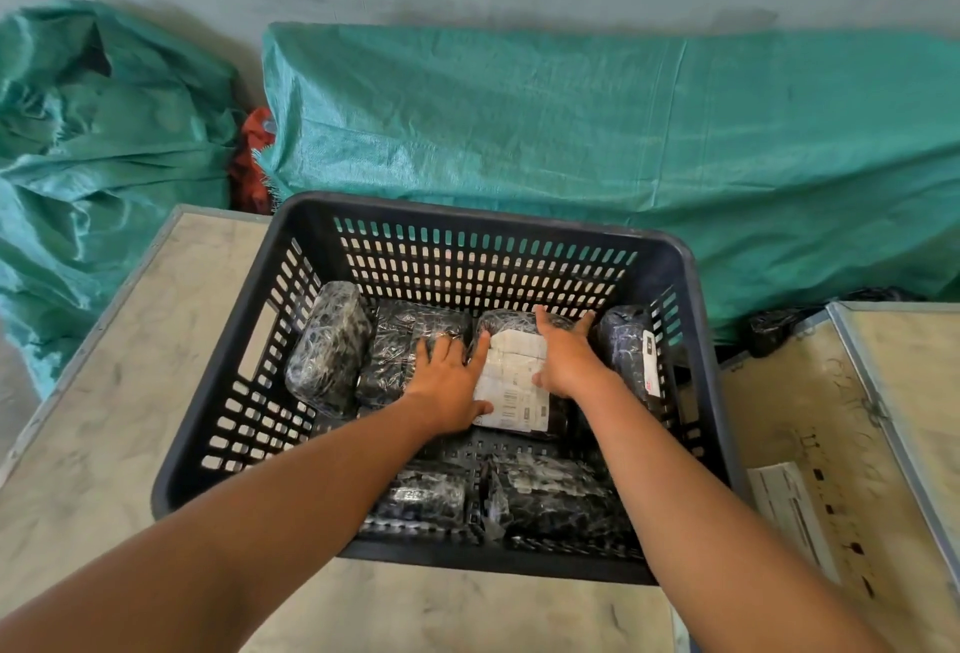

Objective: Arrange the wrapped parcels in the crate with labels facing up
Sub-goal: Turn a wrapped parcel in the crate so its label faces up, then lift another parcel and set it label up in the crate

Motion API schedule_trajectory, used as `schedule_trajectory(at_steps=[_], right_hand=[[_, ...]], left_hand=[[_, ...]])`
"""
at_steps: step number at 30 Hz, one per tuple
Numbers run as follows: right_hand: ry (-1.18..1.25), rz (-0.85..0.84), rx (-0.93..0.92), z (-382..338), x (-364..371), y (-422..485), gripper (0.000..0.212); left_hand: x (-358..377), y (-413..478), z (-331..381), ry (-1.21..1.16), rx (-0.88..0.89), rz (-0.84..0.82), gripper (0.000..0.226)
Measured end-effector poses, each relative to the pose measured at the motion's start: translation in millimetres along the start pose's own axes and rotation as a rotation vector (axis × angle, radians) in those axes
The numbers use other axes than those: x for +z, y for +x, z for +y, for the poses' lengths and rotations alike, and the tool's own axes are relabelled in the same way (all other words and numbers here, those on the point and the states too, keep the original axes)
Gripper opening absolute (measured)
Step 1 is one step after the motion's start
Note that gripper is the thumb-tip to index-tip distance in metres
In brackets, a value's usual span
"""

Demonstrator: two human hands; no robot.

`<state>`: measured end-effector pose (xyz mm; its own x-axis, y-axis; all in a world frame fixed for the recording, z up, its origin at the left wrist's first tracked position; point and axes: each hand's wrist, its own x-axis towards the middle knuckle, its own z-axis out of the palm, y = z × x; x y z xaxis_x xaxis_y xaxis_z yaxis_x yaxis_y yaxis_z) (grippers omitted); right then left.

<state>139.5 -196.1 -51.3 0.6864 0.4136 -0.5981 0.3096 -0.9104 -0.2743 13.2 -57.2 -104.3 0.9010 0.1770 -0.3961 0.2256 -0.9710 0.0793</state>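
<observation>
Wrapped parcel (514, 382), glossy black film, white label up, lies inside the slotted dark crate (691, 278). Left hand (449, 385) and right hand (566, 359), fingers spread open, press flat on it.

Worn tabletop (130, 392) carries dark slotted crate (483, 231).

The label (511, 387) print is too blurred to read; both hands (448, 390) cover its side edges.

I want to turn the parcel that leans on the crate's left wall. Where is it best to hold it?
Probably from above, gripping the two long edges of the leaning parcel. It stands tilted against the left wall of the crate, so its upper end is free, while its lower end sits wedged beside the neighbouring parcel.
</observation>
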Motion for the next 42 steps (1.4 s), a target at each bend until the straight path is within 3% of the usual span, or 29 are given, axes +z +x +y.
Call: schedule_trajectory(at_steps=[2,6,10,14,16,19,22,25,28,33,38,42], right_hand=[[-0.047,-0.014,0.001,-1.4,12.8,0.9,0.119],[-0.206,0.009,-0.042,0.4,32.5,-1.1,0.085],[-0.189,0.07,-0.097,-8.6,14.7,-18.1,0.071],[0.004,0.45,-0.257,-7.2,-34.8,-56.7,0.048],[-0.037,0.606,-0.187,8.1,-49.1,-72.8,0.053],[-0.186,0.446,0.079,24.1,-40.9,-92.3,0.078],[-0.172,0.436,0.04,31.5,-23.7,-98.3,0.089],[0.092,0.473,-0.038,36.5,-21.0,-95.8,0.084],[0.172,0.406,-0.02,36.7,-16.0,-90.5,0.074],[0.38,0.455,-0.104,37.9,-23.8,-91.3,0.06],[0.449,0.587,-0.105,42.6,-39.3,-110.9,0.056],[0.622,0.612,-0.117,42.5,-69.8,-129.4,0.046]], left_hand=[[4.3,0.9,0.2,0.042,-0.004,0.003,0.102],[12.7,3.2,-9.9,0.043,-0.047,-0.047,0.091],[18.8,1.8,-12.0,-0.02,-0.051,-0.112,0.091],[14.5,-0.7,-15.4,-0.024,-0.041,-0.141,0.094],[12.2,-2.3,-17.3,-0.022,-0.025,-0.142,0.094],[10.3,-5.1,-17.8,-0.026,-0.018,-0.147,0.095],[8.8,-6.4,-17.1,-0.026,-0.014,-0.147,0.095],[6.7,-8.2,-17.0,-0.034,-0.016,-0.153,0.096],[-3.0,-10.2,-12.4,-0.075,0.016,-0.166,0.096],[-55.7,-19.2,6.5,-0.162,0.199,0.026,0.092],[-88.4,-55.2,25.6,-0.431,0.345,0.08,0.097],[-88.7,-82.8,47.9,-0.68,0.342,0.057,0.105]])
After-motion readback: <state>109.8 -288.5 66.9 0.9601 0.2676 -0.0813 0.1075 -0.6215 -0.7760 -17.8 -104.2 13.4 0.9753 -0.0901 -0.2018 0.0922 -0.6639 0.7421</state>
